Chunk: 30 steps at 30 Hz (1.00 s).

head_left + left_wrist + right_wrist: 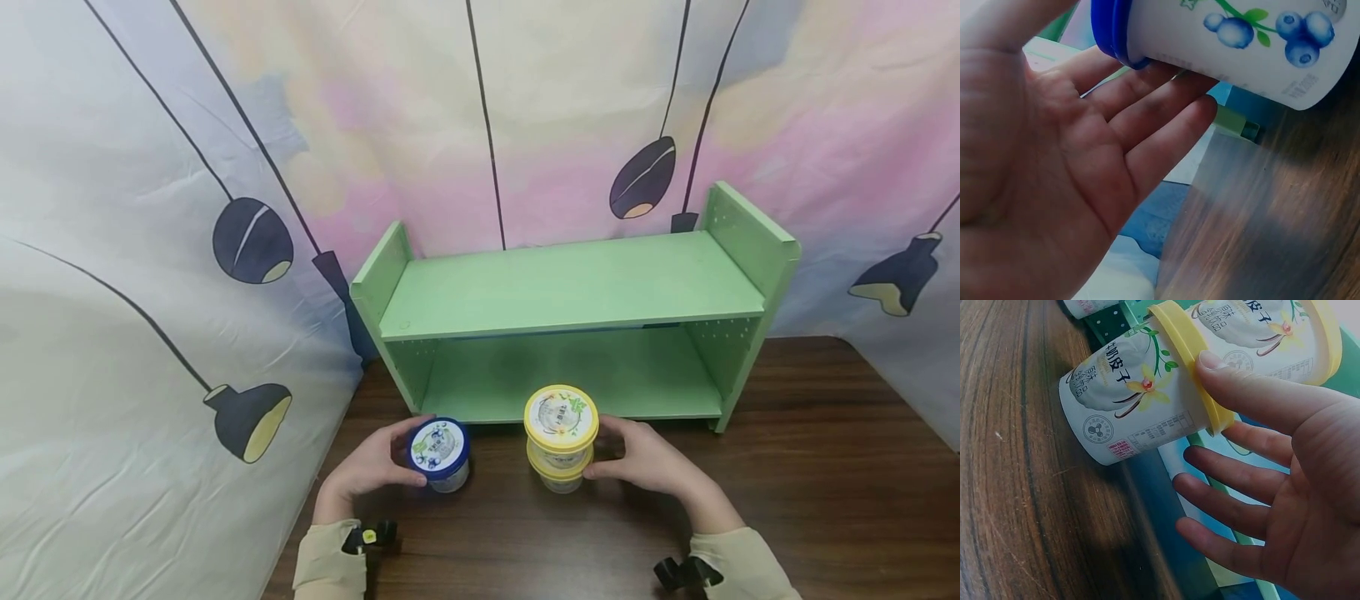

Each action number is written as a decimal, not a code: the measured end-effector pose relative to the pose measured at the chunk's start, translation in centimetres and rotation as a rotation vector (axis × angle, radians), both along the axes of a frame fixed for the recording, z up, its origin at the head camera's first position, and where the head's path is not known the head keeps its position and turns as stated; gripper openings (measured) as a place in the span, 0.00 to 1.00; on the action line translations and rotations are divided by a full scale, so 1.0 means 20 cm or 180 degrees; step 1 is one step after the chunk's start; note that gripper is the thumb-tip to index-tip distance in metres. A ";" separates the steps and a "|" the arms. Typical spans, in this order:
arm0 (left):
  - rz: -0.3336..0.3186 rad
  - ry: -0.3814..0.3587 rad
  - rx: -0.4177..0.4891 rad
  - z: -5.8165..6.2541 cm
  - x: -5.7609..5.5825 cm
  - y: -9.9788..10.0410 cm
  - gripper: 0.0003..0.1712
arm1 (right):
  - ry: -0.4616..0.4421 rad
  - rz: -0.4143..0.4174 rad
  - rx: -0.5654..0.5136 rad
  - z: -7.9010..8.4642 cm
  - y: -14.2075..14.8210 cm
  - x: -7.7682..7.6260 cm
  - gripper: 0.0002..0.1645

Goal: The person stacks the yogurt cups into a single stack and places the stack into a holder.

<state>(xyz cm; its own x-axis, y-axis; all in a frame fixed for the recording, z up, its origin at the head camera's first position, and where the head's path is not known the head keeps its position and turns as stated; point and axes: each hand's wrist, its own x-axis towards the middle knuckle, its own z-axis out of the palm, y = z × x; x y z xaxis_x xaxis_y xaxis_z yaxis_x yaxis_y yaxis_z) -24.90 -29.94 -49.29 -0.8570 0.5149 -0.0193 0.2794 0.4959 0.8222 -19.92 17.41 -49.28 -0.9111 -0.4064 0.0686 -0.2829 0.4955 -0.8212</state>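
Observation:
On the left, a white yogurt cup with a blue lid and blueberry pictures (438, 450) stands on the table. My left hand (372, 462) holds it from the left, thumb in front and fingers behind; the thumb is hidden in the left wrist view. Two yellow-lidded yogurt cups are stacked to the right, the upper cup (562, 417) on the lower cup (561, 482). My right hand (648, 457) holds the stack from the right, its thumb at the lower cup's yellow lid (1191, 356). Its other fingers (1235, 503) spread out behind, apart from the cups.
A green two-tier shelf (570, 287) stands just behind the cups, its lower board (480, 379) close behind the stack. Dark wooden table (825, 467) extends to the right. A cloth backdrop with printed lamps (547, 100) hangs behind and along the left.

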 end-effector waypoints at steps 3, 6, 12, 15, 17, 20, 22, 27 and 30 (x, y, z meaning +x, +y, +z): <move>0.0003 -0.0009 0.0059 0.02 0.00 0.01 0.56 | -0.0029 -0.0001 -0.0015 0.01 0.00 0.00 0.51; -0.0019 -0.0090 0.0248 0.04 0.01 0.03 0.56 | -0.0032 0.0009 -0.0017 0.01 0.01 0.00 0.51; -0.0125 -0.0161 0.0592 0.09 0.03 0.07 0.55 | -0.0012 0.0031 -0.0015 0.01 0.02 0.00 0.51; -0.0176 -0.0127 0.0682 0.12 0.04 0.09 0.54 | 0.0012 0.0020 -0.0006 0.00 0.02 -0.01 0.51; -0.0194 -0.0086 0.0716 0.13 0.04 0.10 0.54 | 0.0004 0.0016 -0.0006 0.00 0.02 -0.01 0.51; -0.0164 -0.0021 0.0740 0.16 0.06 0.11 0.53 | -0.0057 0.0024 -0.0045 -0.01 0.01 -0.01 0.50; -0.0127 0.0020 0.0738 0.17 0.07 0.12 0.53 | -0.0100 0.0038 -0.0091 -0.02 0.01 -0.01 0.51; -0.0108 0.0196 0.0765 0.22 0.11 0.16 0.53 | -0.0111 0.0083 -0.0154 -0.01 0.00 0.00 0.51; -0.0132 0.0337 0.0840 0.24 0.13 0.18 0.52 | -0.0113 0.0070 -0.0106 -0.01 0.01 0.01 0.50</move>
<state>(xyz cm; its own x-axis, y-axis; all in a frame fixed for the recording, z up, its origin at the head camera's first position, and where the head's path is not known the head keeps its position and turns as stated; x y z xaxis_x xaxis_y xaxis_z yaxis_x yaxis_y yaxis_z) -22.40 -26.25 -44.48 -0.8252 0.5249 0.2085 0.3862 0.2551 0.8864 -19.75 17.52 -49.46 -0.9040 -0.4245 0.0502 -0.2638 0.4616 -0.8470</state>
